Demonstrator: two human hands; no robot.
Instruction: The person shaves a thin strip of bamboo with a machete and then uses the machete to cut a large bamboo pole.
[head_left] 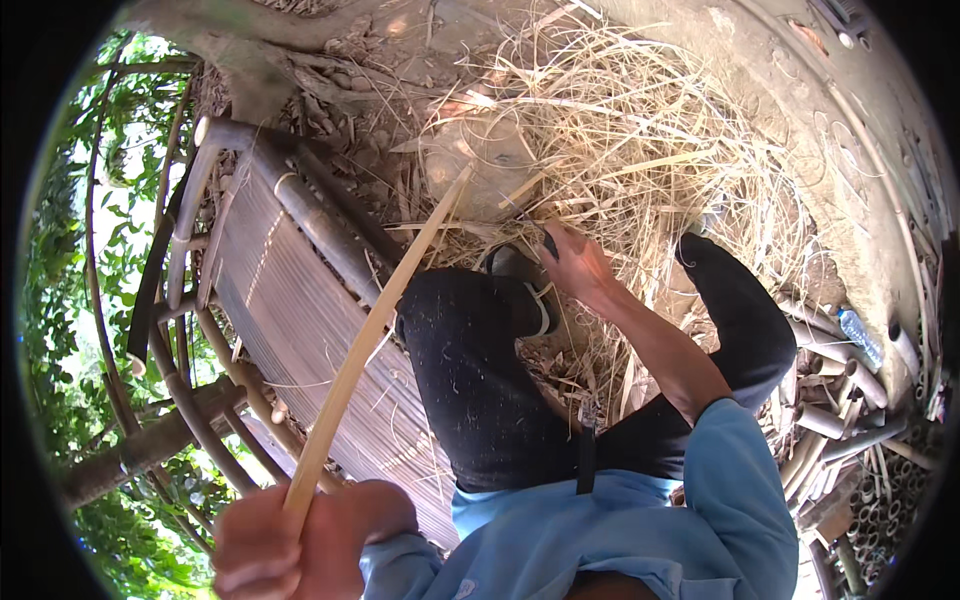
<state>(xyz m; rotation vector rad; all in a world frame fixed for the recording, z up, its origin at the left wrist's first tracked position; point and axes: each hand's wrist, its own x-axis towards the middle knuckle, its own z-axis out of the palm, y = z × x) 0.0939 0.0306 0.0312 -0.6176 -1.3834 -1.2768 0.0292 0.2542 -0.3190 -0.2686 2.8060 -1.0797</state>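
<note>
Green leaves [70, 400] filled the far left of the frame. At lower left, the left hand [300, 545] had its fingers closed round a pale strip [352, 365], which slanted up to upper centre across a slatted seat [285, 270], its tip in front of a stone [508, 160]. Near centre, the right hand [580, 262] had its fingers curled round a dark-handled tool [549, 244]. Shavings [665, 125] spread across upper right; a bottle [861, 338] lay at far right.
</note>
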